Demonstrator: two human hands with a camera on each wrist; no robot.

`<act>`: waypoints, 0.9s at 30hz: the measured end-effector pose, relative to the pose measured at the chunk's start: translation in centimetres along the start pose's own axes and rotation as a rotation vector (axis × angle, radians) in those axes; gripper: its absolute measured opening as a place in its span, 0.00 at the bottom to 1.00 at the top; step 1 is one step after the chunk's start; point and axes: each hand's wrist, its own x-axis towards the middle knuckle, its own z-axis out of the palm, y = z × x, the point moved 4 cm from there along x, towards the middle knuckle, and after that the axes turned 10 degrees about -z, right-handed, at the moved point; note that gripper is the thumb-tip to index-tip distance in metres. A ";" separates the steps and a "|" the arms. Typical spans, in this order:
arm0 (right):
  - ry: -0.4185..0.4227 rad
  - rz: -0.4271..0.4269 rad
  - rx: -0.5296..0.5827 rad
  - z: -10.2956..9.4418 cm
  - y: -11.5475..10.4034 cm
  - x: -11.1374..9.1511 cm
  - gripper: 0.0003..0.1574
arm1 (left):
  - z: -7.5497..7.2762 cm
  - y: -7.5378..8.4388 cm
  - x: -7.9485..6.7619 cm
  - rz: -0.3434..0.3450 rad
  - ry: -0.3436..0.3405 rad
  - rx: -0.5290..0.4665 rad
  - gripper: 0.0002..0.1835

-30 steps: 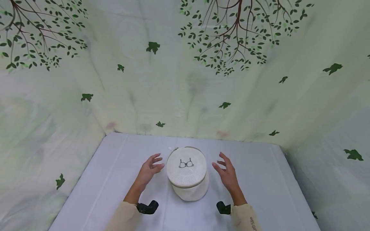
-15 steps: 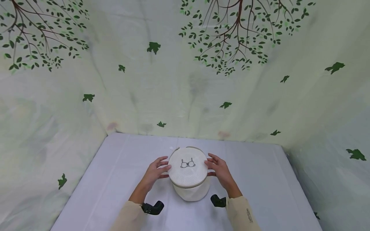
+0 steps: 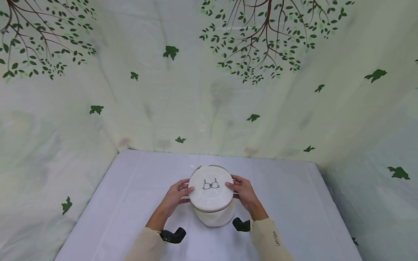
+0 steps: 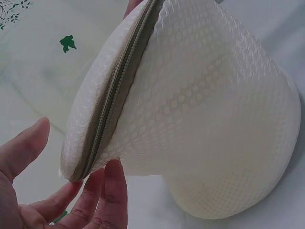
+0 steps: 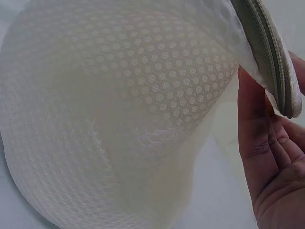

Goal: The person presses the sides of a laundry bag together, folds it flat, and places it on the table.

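Note:
A white mesh bra laundry bag (image 3: 209,199) stands on the table, its round lid tilted up with a black bra drawing (image 3: 211,185). A taupe zipper (image 4: 116,93) runs round the lid. At the lid's left edge is my left hand (image 3: 176,195); its fingers (image 4: 112,191) touch beneath the zipper rim while the thumb (image 4: 28,143) stands apart from it. My right hand (image 3: 245,192) pinches the lid's right edge, thumb over the top and fingers (image 5: 252,119) below the zipper (image 5: 269,52). The mesh side wall (image 5: 109,95) sags in folds.
A white-covered table (image 3: 281,203) lies beneath the bag. Behind it hangs a pale curtain (image 3: 196,98) printed with branches and green leaves. Black wrist cameras (image 3: 173,235) are strapped below both hands, under beige sleeves (image 3: 271,239).
Both hands have come inward from either side to the lid's edges. My right thumb has moved onto the lid's top, and the bag has stayed nearly in place.

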 end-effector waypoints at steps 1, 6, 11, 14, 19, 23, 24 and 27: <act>0.001 0.003 0.009 0.0 0.1 0.0 0.36 | 0.1 -0.1 0.1 -0.004 0.000 -0.001 0.35; 0.004 0.008 0.038 -0.1 0.3 -0.2 0.36 | 0.6 -0.2 0.1 -0.013 -0.010 0.009 0.36; 0.012 0.005 0.061 -0.3 0.4 -0.3 0.38 | 1.2 -0.2 0.1 -0.036 -0.020 0.014 0.37; 0.013 0.011 0.066 -0.3 0.5 -0.4 0.38 | 1.4 -0.2 0.2 -0.045 -0.012 0.025 0.36; 0.010 0.020 0.069 -0.4 0.8 -0.6 0.37 | 1.7 0.0 0.1 -0.026 0.016 0.044 0.35; 0.012 0.031 0.081 -0.5 1.0 -0.7 0.36 | 1.9 0.3 -0.2 -0.002 0.041 0.052 0.33; 0.009 0.032 0.083 -0.5 1.1 -0.8 0.36 | 2.0 0.3 -0.2 0.001 0.047 0.057 0.32; -0.010 0.033 0.091 -0.5 1.2 -0.9 0.36 | 2.1 0.4 -0.2 -0.006 0.064 0.070 0.32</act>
